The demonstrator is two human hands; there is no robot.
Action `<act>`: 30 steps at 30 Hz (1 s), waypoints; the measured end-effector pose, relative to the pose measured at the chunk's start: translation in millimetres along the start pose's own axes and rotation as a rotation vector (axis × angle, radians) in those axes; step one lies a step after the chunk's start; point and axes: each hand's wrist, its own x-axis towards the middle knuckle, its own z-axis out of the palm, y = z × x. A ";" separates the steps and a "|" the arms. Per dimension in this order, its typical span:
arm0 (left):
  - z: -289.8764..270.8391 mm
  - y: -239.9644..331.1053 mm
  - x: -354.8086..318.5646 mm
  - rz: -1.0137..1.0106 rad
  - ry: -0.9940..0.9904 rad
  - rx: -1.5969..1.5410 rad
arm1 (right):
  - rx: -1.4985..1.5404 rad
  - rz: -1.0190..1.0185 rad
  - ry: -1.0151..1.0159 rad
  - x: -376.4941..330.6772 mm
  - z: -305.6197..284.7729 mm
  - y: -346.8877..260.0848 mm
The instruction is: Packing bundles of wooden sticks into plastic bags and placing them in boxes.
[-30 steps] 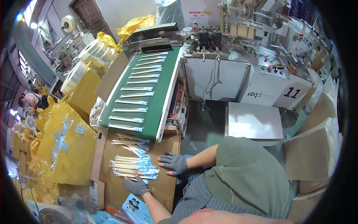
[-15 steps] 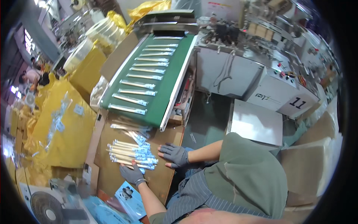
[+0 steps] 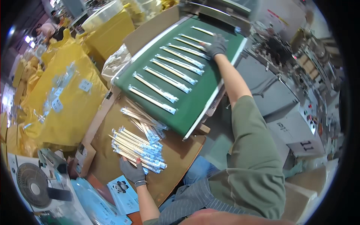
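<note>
Wrapped chopsticks: a stack sits gathered on the cardboard surface, left hand gripping its edge. Right hand pinches another packet on the green conveyor belt; roughly eight remain uncollected.

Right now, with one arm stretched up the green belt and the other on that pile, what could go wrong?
The stack of wrapped sticks is pinned only by the left hand, so it might fan out and slide across the cardboard tray. The right hand reaches far up the green conveyor belt, near the machine's mouth; a glove could snag. Packets near the belt's lower end may drop onto the loose ones below.
</note>
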 end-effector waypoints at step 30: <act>-28.7 33.9 67.0 -1.040 -0.247 -1.556 | 0.373 -0.554 -1.163 -367.4 -81.7 -284.0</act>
